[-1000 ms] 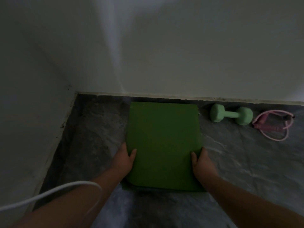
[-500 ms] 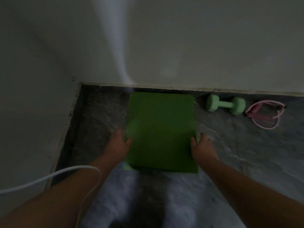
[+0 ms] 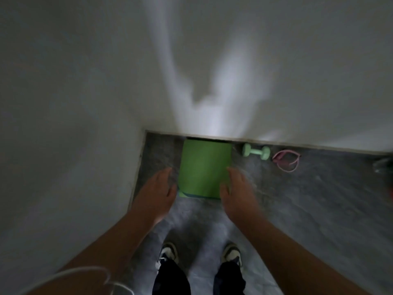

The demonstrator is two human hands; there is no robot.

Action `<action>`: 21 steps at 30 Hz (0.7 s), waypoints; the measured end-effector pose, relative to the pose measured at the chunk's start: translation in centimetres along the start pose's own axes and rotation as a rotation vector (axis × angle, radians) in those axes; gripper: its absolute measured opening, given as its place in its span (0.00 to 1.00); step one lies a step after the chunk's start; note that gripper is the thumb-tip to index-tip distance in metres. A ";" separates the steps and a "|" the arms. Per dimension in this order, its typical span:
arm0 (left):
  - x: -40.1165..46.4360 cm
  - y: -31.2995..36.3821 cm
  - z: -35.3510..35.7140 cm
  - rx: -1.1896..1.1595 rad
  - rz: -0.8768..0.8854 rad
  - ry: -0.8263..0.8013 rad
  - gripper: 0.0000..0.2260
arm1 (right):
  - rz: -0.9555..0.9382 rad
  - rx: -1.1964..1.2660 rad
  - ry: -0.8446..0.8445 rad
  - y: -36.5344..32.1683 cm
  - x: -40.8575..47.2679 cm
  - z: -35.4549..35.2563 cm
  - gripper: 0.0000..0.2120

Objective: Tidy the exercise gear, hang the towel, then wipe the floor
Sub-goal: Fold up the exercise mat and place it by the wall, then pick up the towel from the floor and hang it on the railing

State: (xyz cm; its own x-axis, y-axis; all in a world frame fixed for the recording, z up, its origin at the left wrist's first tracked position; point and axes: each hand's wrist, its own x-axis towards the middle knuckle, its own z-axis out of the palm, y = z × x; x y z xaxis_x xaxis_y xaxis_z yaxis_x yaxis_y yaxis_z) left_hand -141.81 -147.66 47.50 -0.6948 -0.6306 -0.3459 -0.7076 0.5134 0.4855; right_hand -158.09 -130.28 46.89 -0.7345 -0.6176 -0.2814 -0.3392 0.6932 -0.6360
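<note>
Both hands off the folded green mat (image 3: 204, 170) now, left hand (image 3: 158, 191) and right hand (image 3: 239, 189) spread, apparently empty; mat against wall (image 3: 212, 60).

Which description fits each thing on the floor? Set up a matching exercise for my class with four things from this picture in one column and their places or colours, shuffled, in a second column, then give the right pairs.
Things
1. folded mat
2. dumbbell
3. jump rope
4. shoes

Descriptions
A. pink, coiled, furthest right along the wall
B. bright green, flat, between the two open hands
C. at the bottom of the view, below dark trouser legs
D. pale mint, lying on its side between the mat and the rope

Pairs: 1-B, 2-D, 3-A, 4-C
</note>
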 end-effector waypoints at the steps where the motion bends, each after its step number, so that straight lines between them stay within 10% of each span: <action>1: -1.9 1.6 -3.0 0.051 0.045 0.029 0.28 | -0.051 -0.036 0.003 -2.9 -1.7 -2.6 0.22; 11: -16.8 12.8 -24.6 0.256 0.278 0.298 0.26 | -0.362 -0.368 0.138 -22.2 -15.7 -20.5 0.31; 21: -25.0 14.2 -27.5 0.328 0.105 0.421 0.28 | -0.518 -0.331 0.119 -24.7 -20.6 -25.3 0.31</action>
State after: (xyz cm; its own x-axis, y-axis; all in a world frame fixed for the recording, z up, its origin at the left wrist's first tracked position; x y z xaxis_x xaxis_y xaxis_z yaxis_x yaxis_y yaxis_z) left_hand -130.92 -140.58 85.12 -0.6997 -0.7105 0.0750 -0.6873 0.6980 0.2012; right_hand -149.47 -125.28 86.61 -0.4794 -0.8722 0.0978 -0.8191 0.4046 -0.4067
